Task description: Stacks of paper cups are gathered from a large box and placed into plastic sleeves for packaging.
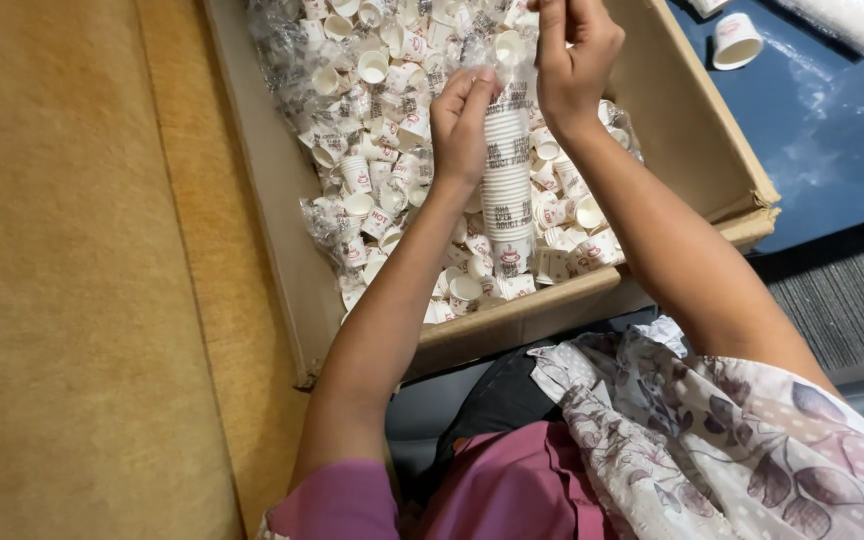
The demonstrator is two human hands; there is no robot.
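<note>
So the floor on the left-hand side is a tan, carpet-like surface (72, 300), and over past the right hand there's a dark blue worktop (832, 130) with one loose little cup (736, 40) lying on it and some clear plastic wrap at the top corner. Below that there's a grey ribbed mat (852, 300).

Right under both hands sits a big open cardboard box (692, 120), packed with small white paper cups (372, 190) with red print, jumbled with crinkly clear plastic.

The main thing is a tall stack of nested cups (508, 180). Its long axis runs up and down in the frame, roughly along the line from the person's lap toward the far end of the box, tilted only slightly. The bottom end points back toward the person's body, the top end sits between the two hands.

The left hand (462, 125) is curled around the upper part of the stack from its left side, gripping it. The right hand (574, 55) is just above and to the right, fingers pinched together on the clear plastic at the top of the stack.
</note>
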